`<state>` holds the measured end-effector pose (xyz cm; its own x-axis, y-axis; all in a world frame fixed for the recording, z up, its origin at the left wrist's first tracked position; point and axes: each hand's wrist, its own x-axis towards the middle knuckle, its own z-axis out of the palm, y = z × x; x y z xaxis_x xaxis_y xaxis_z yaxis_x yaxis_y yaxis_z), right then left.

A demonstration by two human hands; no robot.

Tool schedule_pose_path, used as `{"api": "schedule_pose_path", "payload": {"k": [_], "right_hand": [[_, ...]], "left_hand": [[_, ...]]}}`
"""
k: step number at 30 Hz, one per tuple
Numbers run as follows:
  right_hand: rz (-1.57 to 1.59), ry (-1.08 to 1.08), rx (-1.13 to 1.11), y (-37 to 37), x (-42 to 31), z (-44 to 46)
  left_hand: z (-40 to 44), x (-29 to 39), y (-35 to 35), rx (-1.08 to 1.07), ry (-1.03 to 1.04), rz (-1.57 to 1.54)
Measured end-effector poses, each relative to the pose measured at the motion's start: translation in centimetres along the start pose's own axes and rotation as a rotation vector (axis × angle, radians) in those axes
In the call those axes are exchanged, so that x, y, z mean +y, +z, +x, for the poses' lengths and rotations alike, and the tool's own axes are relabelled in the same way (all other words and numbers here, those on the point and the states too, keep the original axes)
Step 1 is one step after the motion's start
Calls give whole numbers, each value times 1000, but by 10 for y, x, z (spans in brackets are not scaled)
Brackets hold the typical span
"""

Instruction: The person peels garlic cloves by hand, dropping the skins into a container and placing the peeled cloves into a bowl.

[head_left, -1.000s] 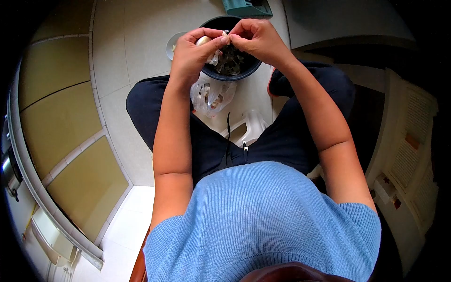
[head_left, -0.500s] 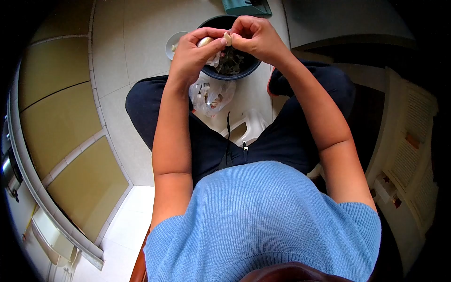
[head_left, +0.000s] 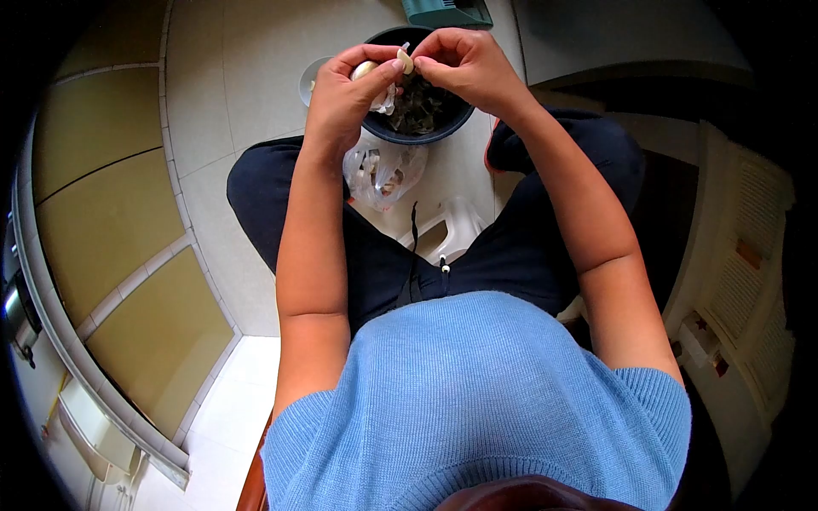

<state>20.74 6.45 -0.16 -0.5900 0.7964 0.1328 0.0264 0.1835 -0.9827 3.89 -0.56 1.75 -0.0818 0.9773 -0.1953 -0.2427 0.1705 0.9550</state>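
Over a dark bin, my left hand [head_left: 342,94] pinches a pale garlic clove [head_left: 405,62] between thumb and forefinger. More whitish garlic [head_left: 364,70] is tucked in the same hand, partly hidden by the fingers. My right hand [head_left: 456,64] is closed in a pinch at the clove's right side. Whatever its fingertips grip is too small to make out. Below both hands, the bin [head_left: 409,139] contains dark leafy scraps [head_left: 417,109] and some pale, papery skin [head_left: 386,104].
A white bowl [head_left: 307,83] sits on the floor left of the bin, partly behind my left hand. Between my legs lies a clear plastic bag [head_left: 385,175] with brownish-white bits inside, near a white plastic object [head_left: 463,226]. A green dustpan [head_left: 447,12] is beyond the bin.
Both hands have shifted slightly left. The clove now stands more exposed at my left fingertips, and my right fingertips have drawn slightly back from its face.
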Motion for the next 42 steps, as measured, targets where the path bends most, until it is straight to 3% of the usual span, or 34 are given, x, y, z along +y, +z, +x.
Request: {"api": "schedule_pose_path", "payload": {"k": [7,9,24,31,36,42], "right_hand": [[-107,-26,-65,-1,-7,-3],[-260,-100,-48,-2,-11,-3],[-147,-35,-23,-5,-8,-1],[-233,-32,31,-7,2,1],[-31,-79,64,1,-2,0],[-103,-31,37,-4,-1,1]], "left_hand": [[0,-3,-1,-33,-53,106],[0,-3,-2,-46,-55,120],[2,-5,-3,-117,-8,126],[2,-6,-1,-65,-16,64],[3,-7,-3,-45,-26,42],[1,-3,-2,-78,-44,10]]}}
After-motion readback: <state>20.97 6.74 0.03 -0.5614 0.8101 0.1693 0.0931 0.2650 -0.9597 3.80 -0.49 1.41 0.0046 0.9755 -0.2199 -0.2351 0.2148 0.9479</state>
